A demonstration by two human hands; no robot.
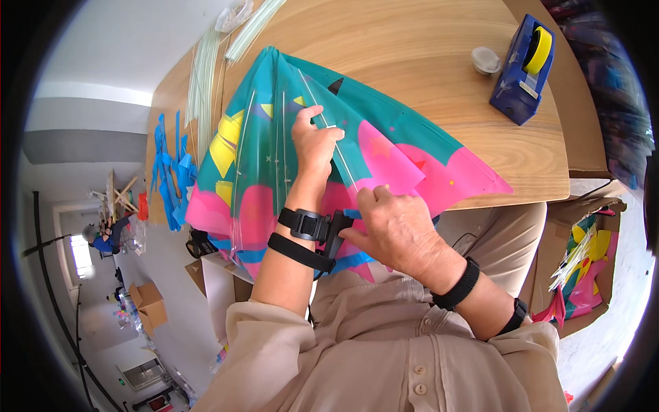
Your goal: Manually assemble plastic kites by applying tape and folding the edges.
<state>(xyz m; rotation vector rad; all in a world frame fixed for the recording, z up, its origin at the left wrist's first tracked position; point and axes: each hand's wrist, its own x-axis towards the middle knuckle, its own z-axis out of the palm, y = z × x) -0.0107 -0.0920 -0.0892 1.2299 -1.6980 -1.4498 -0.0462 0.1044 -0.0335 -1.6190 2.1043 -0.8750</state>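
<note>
From where I stand, I'd want the thin, pale, straight rod (347,165) kept aligned and the sheet smooth, pressing lightly. The large teal, pink and yellow plastic sheet (374,154) lies beneath both hands, overhanging the wooden surface (412,55): left hand (316,147) with thumb and forefinger parted by the rod, right hand (395,226) bunched near its lower end, grip hidden.

A workshop, judging by the tape dispenser (511,93), bundled pale rods (201,86) and cardboard box (541,257) of colourful sheeting (582,285).

Head-worn fisheye view, looking steeply down, close above the teal-and-pink sheet (262,147), tabletop (412,62) beyond
</note>
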